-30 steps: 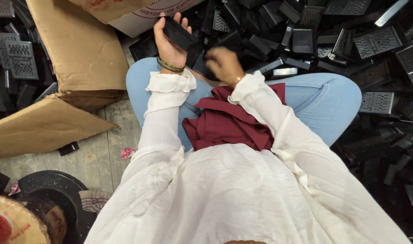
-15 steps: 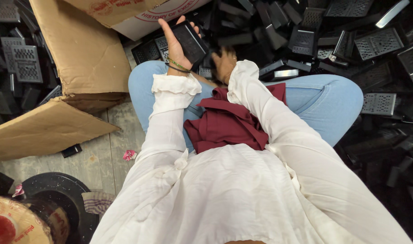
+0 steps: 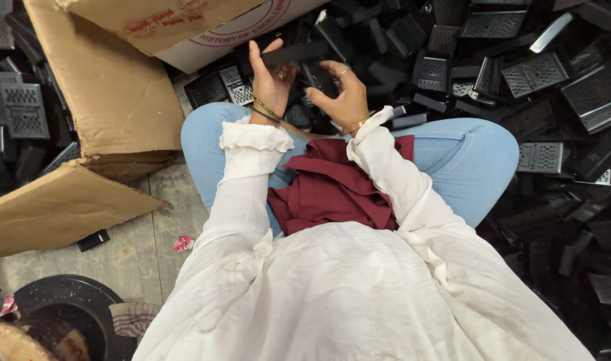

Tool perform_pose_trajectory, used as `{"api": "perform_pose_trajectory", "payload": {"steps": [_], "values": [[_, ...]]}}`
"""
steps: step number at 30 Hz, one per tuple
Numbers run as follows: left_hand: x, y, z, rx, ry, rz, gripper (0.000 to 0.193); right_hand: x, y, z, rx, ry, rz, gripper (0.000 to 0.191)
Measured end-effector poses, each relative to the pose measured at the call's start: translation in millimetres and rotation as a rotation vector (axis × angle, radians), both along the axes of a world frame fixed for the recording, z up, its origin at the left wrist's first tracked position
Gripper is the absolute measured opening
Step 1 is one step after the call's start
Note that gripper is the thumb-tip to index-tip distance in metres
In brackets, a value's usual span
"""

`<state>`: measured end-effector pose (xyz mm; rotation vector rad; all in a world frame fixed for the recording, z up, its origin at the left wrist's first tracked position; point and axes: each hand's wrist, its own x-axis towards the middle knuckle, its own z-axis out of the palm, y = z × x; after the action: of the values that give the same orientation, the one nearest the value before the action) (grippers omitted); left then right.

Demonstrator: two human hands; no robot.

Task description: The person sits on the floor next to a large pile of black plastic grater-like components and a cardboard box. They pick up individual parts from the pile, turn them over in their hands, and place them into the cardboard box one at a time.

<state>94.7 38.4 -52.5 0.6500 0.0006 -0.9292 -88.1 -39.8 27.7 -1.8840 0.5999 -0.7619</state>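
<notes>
Countless black perforated plastic parts (image 3: 519,73) lie heaped beyond the person's knees, with an opened cardboard box (image 3: 118,100) just beside the pile. Above that pile the left hand (image 3: 268,83) grips a flat black part (image 3: 295,52), thumb over its near edge and fingers (image 3: 254,57) behind. Beside it, the right hand (image 3: 339,93) curls around a second dark piece (image 3: 317,79), fingers half-bent on it.

White ruffle-cuffed sleeves (image 3: 248,137), light blue jeans (image 3: 466,157), maroon cloth (image 3: 332,190) at lap, thin wrist bangles (image 3: 265,110)
</notes>
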Motion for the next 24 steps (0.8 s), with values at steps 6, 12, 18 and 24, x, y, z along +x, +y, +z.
{"api": "perform_pose_trajectory", "payload": {"steps": [6, 12, 18, 24], "values": [[5.0, 10.2, 15.3, -0.037, 0.074, 0.089, 0.072, -16.3, -17.4, 36.0, -0.262, 0.316, 0.003, 0.051], [-3.8, 5.0, 25.2, -0.187, 0.087, -0.068, 0.076, -3.2, -13.1, 26.3, 0.372, -0.188, 0.121, 0.051], [-18.9, 0.2, 11.6, 0.004, -0.027, -0.081, 0.083, 18.6, 21.8, 3.7, 0.237, -0.007, 0.115, 0.055], [-25.6, -2.7, 6.2, 0.046, -0.100, -0.128, 0.082, 22.1, 17.7, -7.2, 0.385, -0.055, 0.114, 0.059]]}}
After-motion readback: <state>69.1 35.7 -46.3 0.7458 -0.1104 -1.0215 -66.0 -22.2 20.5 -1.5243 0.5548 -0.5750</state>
